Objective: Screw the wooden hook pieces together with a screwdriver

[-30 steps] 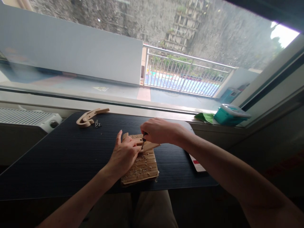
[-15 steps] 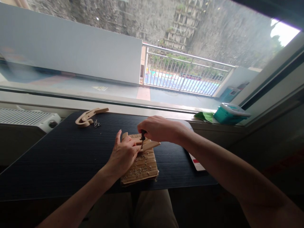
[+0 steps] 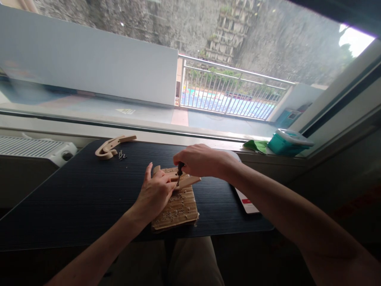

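Smooth, matt, bare wood forms the workpiece (image 3: 192, 182); the pad (image 3: 178, 216) beneath it is rough, ridged corrugated cardboard, speckled with grit. The screwdriver (image 3: 180, 168) has a plastic-looking handle and a metal shaft. Fine grooves texture the dull-sheened counter (image 3: 74, 198). The curved parts (image 3: 102, 153) are smooth wood, the screws (image 3: 121, 155) shiny metal, the crumpled rag (image 3: 256, 147) matt cloth, the lidded box (image 3: 286, 143) smooth, translucent plastic.

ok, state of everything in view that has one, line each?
Cardboard: flat on table, strewn with bits
Wooden piece: held by left hand
Screwdriver: near upright in right hand, tip down
Screws: loose, bunched
Curved wood: lying loose
Box: lid on
Cloth: crumpled
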The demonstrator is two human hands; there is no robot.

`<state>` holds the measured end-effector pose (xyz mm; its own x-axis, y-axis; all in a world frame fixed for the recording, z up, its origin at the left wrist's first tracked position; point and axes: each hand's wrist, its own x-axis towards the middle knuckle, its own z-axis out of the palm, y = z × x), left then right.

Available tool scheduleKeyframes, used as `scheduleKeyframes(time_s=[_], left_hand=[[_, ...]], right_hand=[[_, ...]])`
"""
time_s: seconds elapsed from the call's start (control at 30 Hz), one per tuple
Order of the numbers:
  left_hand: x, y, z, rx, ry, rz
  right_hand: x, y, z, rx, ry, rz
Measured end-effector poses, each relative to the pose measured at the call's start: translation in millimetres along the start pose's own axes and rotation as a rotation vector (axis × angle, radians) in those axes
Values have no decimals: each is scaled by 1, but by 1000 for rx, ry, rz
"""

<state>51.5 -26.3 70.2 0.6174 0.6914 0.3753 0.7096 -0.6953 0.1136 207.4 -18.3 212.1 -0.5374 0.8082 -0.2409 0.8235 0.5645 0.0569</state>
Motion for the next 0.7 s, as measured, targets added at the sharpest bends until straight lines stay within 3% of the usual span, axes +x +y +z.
scheduleKeyframes(time_s=[0.7], left_hand=[[1, -1, -1, 9, -49, -6]], right_hand=[[1, -10, -4, -45, -24, 51]])
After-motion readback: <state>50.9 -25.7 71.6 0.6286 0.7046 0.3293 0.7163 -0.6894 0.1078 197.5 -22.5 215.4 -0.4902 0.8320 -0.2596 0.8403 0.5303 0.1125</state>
